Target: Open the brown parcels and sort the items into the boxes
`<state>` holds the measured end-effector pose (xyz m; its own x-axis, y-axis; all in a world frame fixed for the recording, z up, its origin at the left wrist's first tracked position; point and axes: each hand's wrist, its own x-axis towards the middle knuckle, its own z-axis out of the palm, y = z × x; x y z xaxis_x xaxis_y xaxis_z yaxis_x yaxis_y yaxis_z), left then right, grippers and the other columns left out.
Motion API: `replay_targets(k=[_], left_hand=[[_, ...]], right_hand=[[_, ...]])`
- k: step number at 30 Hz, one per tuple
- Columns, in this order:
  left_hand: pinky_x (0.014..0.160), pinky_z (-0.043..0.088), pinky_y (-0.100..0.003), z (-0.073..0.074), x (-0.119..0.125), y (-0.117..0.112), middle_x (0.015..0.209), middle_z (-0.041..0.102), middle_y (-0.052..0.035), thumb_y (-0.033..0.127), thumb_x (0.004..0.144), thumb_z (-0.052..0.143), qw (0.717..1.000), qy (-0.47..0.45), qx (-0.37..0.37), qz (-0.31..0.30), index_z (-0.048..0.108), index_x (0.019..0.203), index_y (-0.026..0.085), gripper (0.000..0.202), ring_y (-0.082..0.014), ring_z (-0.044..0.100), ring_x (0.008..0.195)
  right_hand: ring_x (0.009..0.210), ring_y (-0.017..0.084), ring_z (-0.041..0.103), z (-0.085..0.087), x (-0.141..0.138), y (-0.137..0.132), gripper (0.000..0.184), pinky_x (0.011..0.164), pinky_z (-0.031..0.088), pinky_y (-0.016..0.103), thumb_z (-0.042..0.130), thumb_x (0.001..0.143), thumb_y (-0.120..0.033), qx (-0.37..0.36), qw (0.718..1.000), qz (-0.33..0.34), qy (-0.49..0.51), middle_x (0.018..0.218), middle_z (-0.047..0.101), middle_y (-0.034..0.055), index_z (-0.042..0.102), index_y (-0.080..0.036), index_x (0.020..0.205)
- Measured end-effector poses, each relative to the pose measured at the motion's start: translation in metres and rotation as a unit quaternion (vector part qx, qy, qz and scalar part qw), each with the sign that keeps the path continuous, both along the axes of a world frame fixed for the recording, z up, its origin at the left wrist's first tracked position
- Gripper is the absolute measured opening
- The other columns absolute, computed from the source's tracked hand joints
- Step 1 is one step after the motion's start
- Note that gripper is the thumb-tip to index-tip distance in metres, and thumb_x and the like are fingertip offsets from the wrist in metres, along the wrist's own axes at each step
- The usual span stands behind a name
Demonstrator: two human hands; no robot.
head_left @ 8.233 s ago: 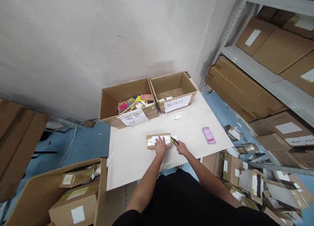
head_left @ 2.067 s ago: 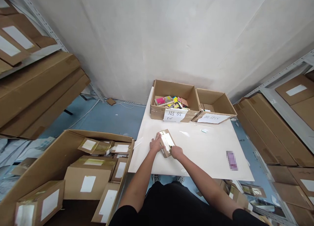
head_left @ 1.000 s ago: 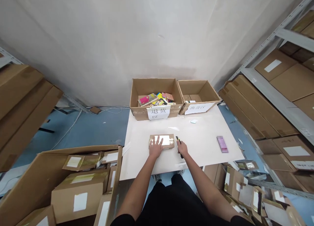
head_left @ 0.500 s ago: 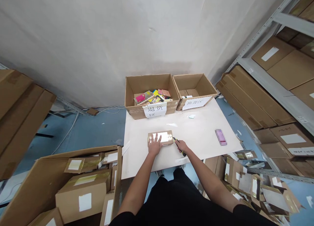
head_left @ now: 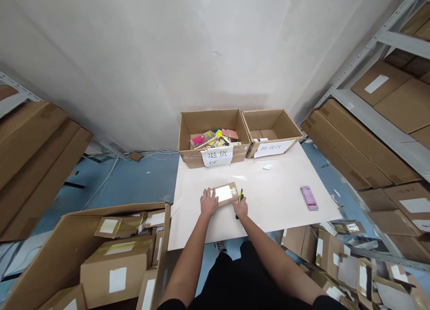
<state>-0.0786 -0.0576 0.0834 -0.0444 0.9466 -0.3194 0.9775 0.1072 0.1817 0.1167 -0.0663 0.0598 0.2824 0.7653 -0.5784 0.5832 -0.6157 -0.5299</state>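
A small taped cardboard box [head_left: 234,190] with a white label lies slightly turned on the white table. My left hand [head_left: 208,202] grips its left end, fingers bent over the edge. At the box's right front corner is my right hand [head_left: 240,206], closed around a yellow-and-black utility knife [head_left: 241,196] that points away from me. Whether the blade is out is too small to tell. Behind the box lies a white paper scrap [head_left: 239,178].
An open carton [head_left: 188,159] of books and another open carton [head_left: 297,135] stand at the table's [head_left: 268,202] back. A pixelated pink item [head_left: 309,198] lies right. A large carton [head_left: 168,238] of parcels stands left; discarded boxes [head_left: 349,269] lie on the floor at right.
My left hand has shifted from the box's top to its left end. My right hand, with the knife, has come against the right end. The box has turned slightly, its right end farther away.
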Motion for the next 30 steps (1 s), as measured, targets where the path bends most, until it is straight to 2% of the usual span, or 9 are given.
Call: replay_targets(k=[4, 6, 8, 12, 16, 19, 23, 26, 30], left_hand=[[0.1, 0.049, -0.048, 0.004, -0.007, -0.022, 0.132, 0.068, -0.02, 0.038, 0.104, 0.032, 0.997, 0.004, -0.072, 0.016, 0.061, 0.143, 0.017, 0.053, -0.0334, 0.064, 0.12], [0.093, 0.053, -0.041, 0.009, -0.012, -0.026, 0.118, 0.074, -0.0145, 0.035, 0.103, 0.034, 0.995, -0.014, -0.096, 0.001, 0.072, 0.128, 0.023, 0.047, -0.0287, 0.069, 0.109], [0.092, 0.053, -0.038, 0.013, -0.014, -0.024, 0.126, 0.072, -0.0121, 0.031, 0.101, 0.039, 0.997, -0.02, -0.077, -0.004, 0.071, 0.13, 0.027, 0.043, -0.0273, 0.068, 0.115], [0.111, 0.046, -0.04, 0.012, -0.01, 0.0, 0.17, 0.035, -0.0032, 0.02, 0.09, 0.055, 0.988, -0.069, -0.014, -0.141, 0.041, 0.159, 0.036, 0.072, -0.0264, 0.037, 0.153], [0.123, 0.032, -0.047, -0.003, -0.001, 0.021, 0.176, 0.017, 0.0014, 0.022, 0.089, 0.062, 0.962, -0.08, -0.035, -0.258, 0.033, 0.162, 0.041, 0.081, -0.0254, 0.013, 0.163], [0.121, 0.031, -0.056, -0.015, 0.008, 0.019, 0.175, 0.022, -0.005, 0.024, 0.09, 0.063, 0.979, -0.035, -0.036, -0.2, 0.031, 0.163, 0.039, 0.081, -0.0325, 0.017, 0.161], [0.113, 0.037, -0.063, -0.021, 0.029, 0.003, 0.164, 0.041, -0.0216, 0.036, 0.09, 0.067, 0.995, 0.034, -0.017, -0.091, 0.039, 0.162, 0.024, 0.078, -0.0448, 0.036, 0.15], [0.115, 0.039, -0.058, -0.021, 0.04, -0.005, 0.156, 0.051, -0.0199, 0.034, 0.096, 0.058, 0.995, 0.027, 0.015, -0.092, 0.046, 0.158, 0.022, 0.064, -0.0396, 0.04, 0.149], [0.12, 0.037, -0.053, -0.025, 0.042, -0.012, 0.168, 0.037, -0.0149, 0.036, 0.101, 0.049, 0.996, -0.009, 0.034, -0.083, 0.039, 0.162, 0.026, 0.062, -0.0334, 0.029, 0.157]], right_hand=[[0.112, 0.031, 0.071, 0.013, -0.012, 0.049, 0.053, 0.078, 0.055, 0.033, 0.067, 0.089, -0.064, -0.005, 1.0, -0.004, -0.018, 0.122, 0.072, 0.0161, 0.051, -0.023, 0.118], [0.108, 0.029, 0.072, 0.023, -0.007, 0.069, 0.05, 0.075, 0.054, 0.032, 0.066, 0.09, -0.062, -0.006, 1.0, 0.005, -0.008, 0.12, 0.072, 0.015, 0.051, -0.023, 0.118], [0.103, 0.026, 0.073, 0.028, 0.003, 0.075, 0.046, 0.071, 0.053, 0.03, 0.063, 0.092, -0.06, 0.013, 1.0, 0.019, -0.01, 0.116, 0.073, 0.0128, 0.051, -0.024, 0.118], [0.105, 0.028, 0.072, 0.018, 0.023, 0.033, 0.049, 0.07, 0.052, 0.03, 0.064, 0.091, -0.063, 0.032, 0.998, 0.04, -0.046, 0.113, 0.073, 0.0132, 0.051, -0.024, 0.118], [0.108, 0.032, 0.073, -0.006, 0.028, -0.027, 0.056, 0.076, 0.053, 0.032, 0.078, 0.079, -0.063, -0.006, 0.994, 0.109, -0.027, 0.11, 0.073, 0.0144, 0.056, -0.023, 0.112], [0.109, 0.031, 0.073, -0.009, 0.032, -0.022, 0.058, 0.079, 0.053, 0.031, 0.079, 0.078, -0.061, -0.013, 0.994, 0.104, -0.035, 0.112, 0.073, 0.0133, 0.056, -0.022, 0.115], [0.109, 0.032, 0.072, 0.012, 0.047, 0.044, 0.063, 0.078, 0.054, 0.032, 0.077, 0.081, -0.062, 0.002, 0.995, 0.048, -0.088, 0.117, 0.072, 0.0174, 0.053, -0.019, 0.12], [0.091, 0.025, 0.076, 0.022, 0.064, 0.081, 0.046, 0.07, 0.053, 0.028, 0.061, 0.095, -0.061, 0.029, 0.998, 0.014, -0.059, 0.106, 0.074, 0.0137, 0.053, -0.02, 0.115], [0.048, 0.015, 0.065, 0.014, 0.088, 0.069, 0.046, 0.054, 0.048, 0.023, 0.035, 0.107, -0.059, 0.002, 0.997, 0.036, 0.075, 0.065, 0.067, 0.0009, 0.054, -0.021, 0.089]])
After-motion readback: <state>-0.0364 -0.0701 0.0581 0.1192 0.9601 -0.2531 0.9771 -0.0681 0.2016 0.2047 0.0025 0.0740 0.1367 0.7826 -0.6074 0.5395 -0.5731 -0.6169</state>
